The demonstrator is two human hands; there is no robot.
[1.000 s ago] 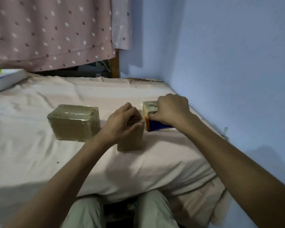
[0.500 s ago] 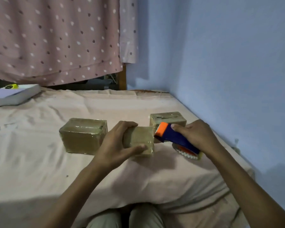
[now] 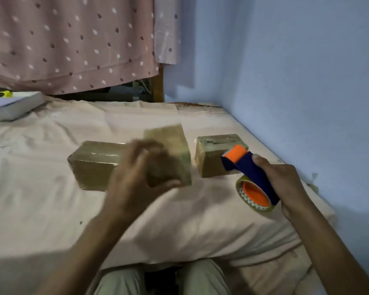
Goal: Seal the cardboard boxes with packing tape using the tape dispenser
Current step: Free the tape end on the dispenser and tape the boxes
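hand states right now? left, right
Left hand: blurred by motion, grips the middle cardboard box.
Right hand: holds the tape dispenser.

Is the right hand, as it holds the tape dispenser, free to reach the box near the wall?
Probably yes: the right hand grips the tape dispenser right beside that box, whose top is uncovered.

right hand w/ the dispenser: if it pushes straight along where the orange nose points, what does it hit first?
Most likely the small box by the wall: the tape dispenser in the right hand aims its orange nose up-left at it. Whether they already touch is unclear.
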